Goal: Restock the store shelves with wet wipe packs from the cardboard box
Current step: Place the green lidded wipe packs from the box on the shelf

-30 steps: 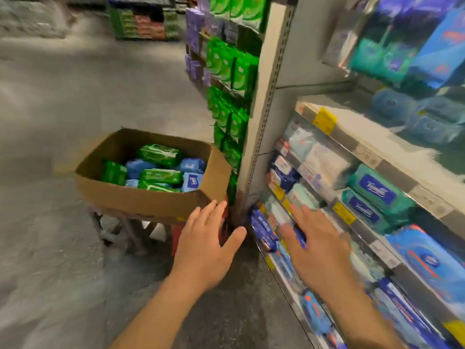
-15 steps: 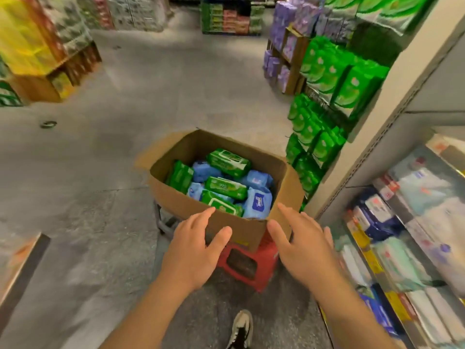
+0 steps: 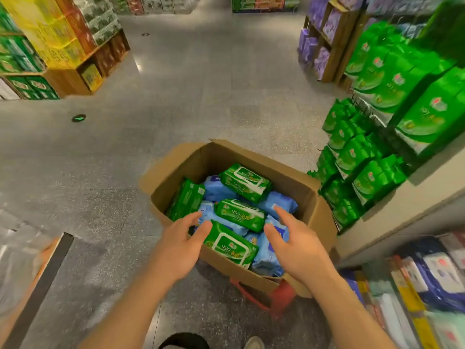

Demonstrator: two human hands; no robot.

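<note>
A pick-up is being begun: the left hand and right hand, both spread and seemingly empty, are poised over the cardboard box. The nearest green pack, at six o'clock inside, should be grasped next.

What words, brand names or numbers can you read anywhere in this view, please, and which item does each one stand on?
"999": on the nearest green wet wipe pack in the cardboard box, followed by characters too blurred to read.
"999": on the middle green pack, again followed by unreadable characters.
"999", seen upside down: on the far green pack.
Blue packs, green shelf bags, yellow shelf tags and stacked cartons: print too blurred to read.
</note>
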